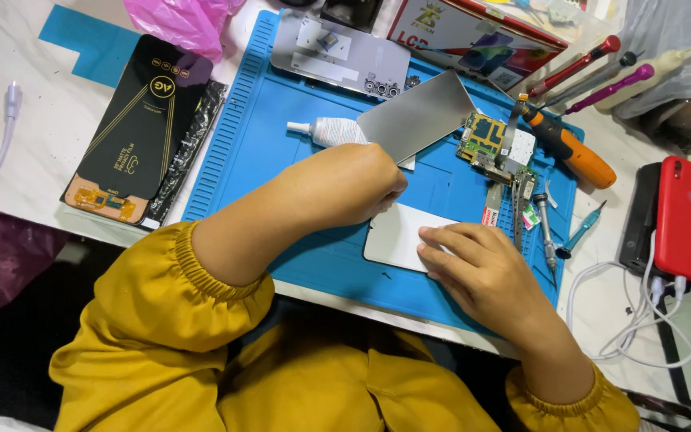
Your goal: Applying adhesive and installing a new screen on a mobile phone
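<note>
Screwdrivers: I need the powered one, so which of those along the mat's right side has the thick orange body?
The orange screwdriver lying at the blue mat's right edge. The red, grey and magenta ones beyond it are slim.

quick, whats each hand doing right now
Left hand: closed, pinching the grey sheet.
Right hand: open, fingers pressing flat on the white panel.

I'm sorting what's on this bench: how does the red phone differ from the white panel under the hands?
The red phone lies off the blue mat at the right, untouched, with white cables at its lower end. The white panel lies on the mat; the right hand presses it and the left hand works at its top edge. Both are flat rounded rectangles.
</note>
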